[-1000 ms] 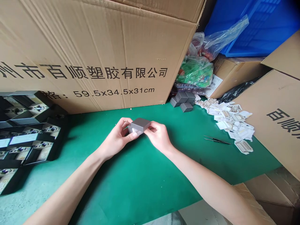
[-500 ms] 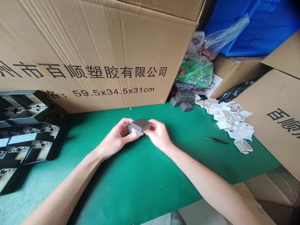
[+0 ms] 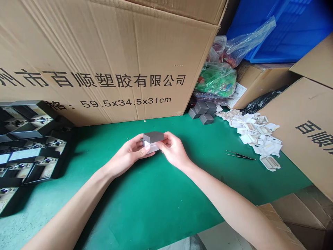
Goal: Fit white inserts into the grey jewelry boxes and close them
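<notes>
Between my two hands is a small dark grey box [image 3: 153,137] with a pale inner face turned toward me, held just above the green table. My left hand [image 3: 132,147] is closed on its left side, the thumb pressed against the pale front. On the right, my right hand [image 3: 173,147] grips the box's edge with thumb and fingers. Whether the lid is joined along the back is hidden. Similar dark grey boxes [image 3: 206,118] sit stacked at the table's back, and white plastic trays and scraps [image 3: 260,133] lie heaped on the right.
Tweezers [image 3: 240,155] lie right of my right hand. Several open black boxes [image 3: 28,152] are stacked at the left. A big cardboard carton [image 3: 109,41] walls off the back, another carton [image 3: 304,114] the right. Plastic bags [image 3: 218,78] and a blue crate [image 3: 286,31] stand behind.
The grey box's dark upper part has tipped back, so its pale front shows more. My right thumb has moved onto the front of the box.
</notes>
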Demonstrator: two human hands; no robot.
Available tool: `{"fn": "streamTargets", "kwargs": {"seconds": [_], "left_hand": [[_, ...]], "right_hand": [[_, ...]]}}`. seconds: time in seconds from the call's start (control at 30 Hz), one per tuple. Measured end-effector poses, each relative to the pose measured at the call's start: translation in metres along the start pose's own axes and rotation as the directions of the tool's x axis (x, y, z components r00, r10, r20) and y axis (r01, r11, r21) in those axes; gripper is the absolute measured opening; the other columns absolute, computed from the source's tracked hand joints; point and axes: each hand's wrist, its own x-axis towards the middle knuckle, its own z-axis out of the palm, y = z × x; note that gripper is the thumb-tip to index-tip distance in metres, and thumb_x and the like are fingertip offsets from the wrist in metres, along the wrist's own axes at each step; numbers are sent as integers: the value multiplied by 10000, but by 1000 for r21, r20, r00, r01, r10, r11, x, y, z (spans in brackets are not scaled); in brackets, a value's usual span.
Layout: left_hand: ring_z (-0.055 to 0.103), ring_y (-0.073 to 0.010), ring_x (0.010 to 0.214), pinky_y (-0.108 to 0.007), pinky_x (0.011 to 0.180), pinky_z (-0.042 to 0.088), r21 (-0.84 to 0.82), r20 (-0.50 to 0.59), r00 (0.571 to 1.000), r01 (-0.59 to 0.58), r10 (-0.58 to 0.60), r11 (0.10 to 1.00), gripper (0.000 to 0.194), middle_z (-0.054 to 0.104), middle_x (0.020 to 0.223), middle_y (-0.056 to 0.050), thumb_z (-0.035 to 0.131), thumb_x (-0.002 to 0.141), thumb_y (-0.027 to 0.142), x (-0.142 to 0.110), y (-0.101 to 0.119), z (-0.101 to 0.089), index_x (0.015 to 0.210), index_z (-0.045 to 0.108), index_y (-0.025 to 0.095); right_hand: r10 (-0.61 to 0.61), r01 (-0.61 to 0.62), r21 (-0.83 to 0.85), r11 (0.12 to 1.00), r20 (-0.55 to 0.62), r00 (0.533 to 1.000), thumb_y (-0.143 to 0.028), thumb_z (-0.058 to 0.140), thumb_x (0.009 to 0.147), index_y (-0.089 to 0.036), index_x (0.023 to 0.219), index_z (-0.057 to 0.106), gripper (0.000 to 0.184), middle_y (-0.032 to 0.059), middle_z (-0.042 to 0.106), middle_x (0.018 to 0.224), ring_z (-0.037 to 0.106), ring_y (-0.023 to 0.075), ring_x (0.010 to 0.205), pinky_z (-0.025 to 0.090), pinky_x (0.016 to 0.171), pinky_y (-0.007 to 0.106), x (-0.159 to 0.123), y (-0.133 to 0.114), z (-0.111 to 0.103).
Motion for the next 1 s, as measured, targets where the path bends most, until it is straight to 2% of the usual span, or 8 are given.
{"fn": "streamTargets", "kwargs": {"seconds": [0.2, 0.33, 0.57, 0.73, 0.87, 1.0], "left_hand": [[645, -281, 1197, -432, 1052, 511, -76, -59, 998, -24, 20, 997, 427, 685, 1291, -100, 736, 866, 316, 3, -3, -2, 1270, 611, 256], [639, -292, 1204, -431, 1059, 509, -87, -82, 997, -13, 6, 996, 411, 710, 1255, -95, 752, 847, 327, 3, 0, -1, 1242, 657, 261], [637, -309, 1200, -428, 1020, 540, -64, -98, 995, -2, -4, 998, 407, 697, 1281, -104, 772, 825, 330, 3, -4, -3, 1216, 683, 261], [615, -309, 1229, -433, 1035, 525, 8, -122, 992, -42, 43, 999, 418, 647, 1358, -98, 767, 826, 367, 3, -1, 3, 1220, 670, 268], [621, -310, 1223, -487, 1064, 489, 109, -172, 982, -60, 78, 992, 617, 621, 1392, -112, 784, 801, 406, 4, 1, 7, 1363, 570, 270], [634, -320, 1210, -509, 1096, 443, 147, -161, 985, -39, 63, 988, 771, 688, 1301, -136, 785, 794, 428, 5, -1, 6, 1468, 480, 211]], "right_hand": [[65, -65, -3, 998, 109, 992, -482, 684, 854, -210, 1104, 595, 381, 44, 675, 1003, 659, 154, 829, 532, 719, 288, -2, -7, 0], [85, -93, 27, 995, 203, 975, -447, 741, 821, -214, 1225, 557, 501, 34, 703, 976, 673, 158, 856, 532, 800, 309, 0, -9, -3], [87, -111, 73, 991, 275, 958, -352, 781, 798, -214, 1310, 519, 591, 14, 674, 902, 664, 151, 816, 533, 760, 296, 6, -6, -9], [54, -81, 108, 991, 235, 971, -375, 786, 786, -224, 1260, 566, 544, 19, 660, 928, 651, 149, 797, 539, 746, 300, 8, 1, -8], [88, -103, 103, 989, 140, 986, -432, 764, 793, -206, 1213, 599, 505, 20, 671, 891, 648, 156, 797, 541, 733, 298, 8, -2, -6], [143, -155, 78, 985, 134, 981, -435, 744, 814, -192, 1255, 591, 526, 44, 700, 951, 663, 168, 862, 542, 741, 293, 6, -11, -6]]}}
